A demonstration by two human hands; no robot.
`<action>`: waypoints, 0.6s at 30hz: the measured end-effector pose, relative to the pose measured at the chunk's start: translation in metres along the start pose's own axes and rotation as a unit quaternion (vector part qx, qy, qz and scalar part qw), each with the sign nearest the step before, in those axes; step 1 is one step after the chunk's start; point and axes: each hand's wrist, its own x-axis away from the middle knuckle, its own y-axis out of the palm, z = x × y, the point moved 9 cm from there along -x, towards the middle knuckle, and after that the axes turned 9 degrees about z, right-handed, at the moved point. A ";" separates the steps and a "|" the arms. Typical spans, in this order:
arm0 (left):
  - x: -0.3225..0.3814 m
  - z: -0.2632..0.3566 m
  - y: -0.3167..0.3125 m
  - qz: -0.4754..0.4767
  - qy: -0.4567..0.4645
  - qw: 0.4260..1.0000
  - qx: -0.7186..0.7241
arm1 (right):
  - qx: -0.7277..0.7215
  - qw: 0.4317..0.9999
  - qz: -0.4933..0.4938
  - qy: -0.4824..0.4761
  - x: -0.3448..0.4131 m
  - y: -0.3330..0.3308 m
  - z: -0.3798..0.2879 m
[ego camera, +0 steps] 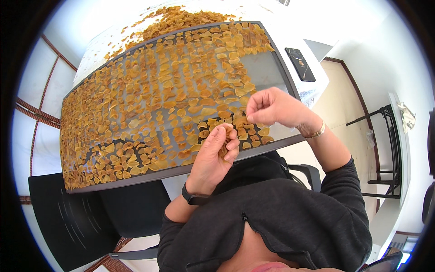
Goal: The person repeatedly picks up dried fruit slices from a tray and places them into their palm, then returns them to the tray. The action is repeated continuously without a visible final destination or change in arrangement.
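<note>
My left hand, palm turned inward, is curled around a small bunch of dried amber slices above the near edge of a framed panel. Just to its right, my right hand hovers over the panel with thumb and index finger pinched together. Whether a slice sits between those fingertips cannot be made out. Thin dried slices lie in rows over most of the panel, densest on the left. Bare grey surface shows at the upper right of the dark-framed panel and beneath my right wrist.
Beyond the panel, a loose heap of the same slices is spread on a white-covered table. A black smartphone lies right of the panel. Black chairs stand at the near left, and a black metal folding frame leans at the right wall.
</note>
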 end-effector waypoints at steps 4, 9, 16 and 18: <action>-0.006 0.000 0.001 -0.001 0.001 0.999 0.053 | -0.042 0.998 0.036 -0.039 -0.025 -0.032 -0.003; -0.009 0.000 0.008 0.008 0.012 0.998 0.058 | 0.011 0.969 0.222 -0.105 -0.085 -0.113 0.003; -0.011 -0.005 0.006 0.014 0.012 0.998 0.059 | 0.119 0.938 0.315 -0.083 -0.136 -0.154 0.029; -0.010 -0.005 0.006 0.019 0.012 0.998 0.056 | 0.177 0.917 0.345 -0.094 -0.139 -0.155 0.027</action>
